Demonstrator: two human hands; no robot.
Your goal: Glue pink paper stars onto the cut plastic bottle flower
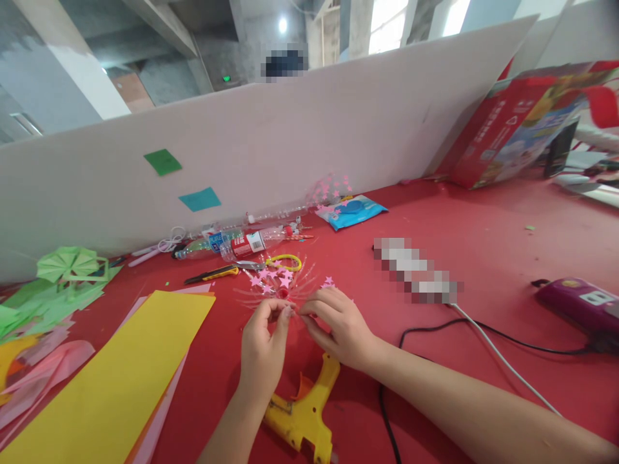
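Observation:
My left hand [265,341] is closed in a pinch, thumb against forefinger. My right hand [341,328] also pinches, its fingertips nearly meeting the left ones. What sits between the fingertips is too small to make out. Just beyond them lies a cut clear plastic bottle, its strips splayed around a red cap [283,292], with pink stars [286,280] on the strips. Beneath my hands rests a yellow glue gun [307,419] on the red table [483,399]. Behind the stars are yellow-handled scissors [289,261] and a utility knife [213,276].
Yellow paper [111,374] lies left, with green paper pieces [62,290] beyond it. Plastic bottles [256,242] and a blue wipes packet [355,211] sit along the white partition [300,142]. Cables [503,348] and a purple device [575,306] are on the right.

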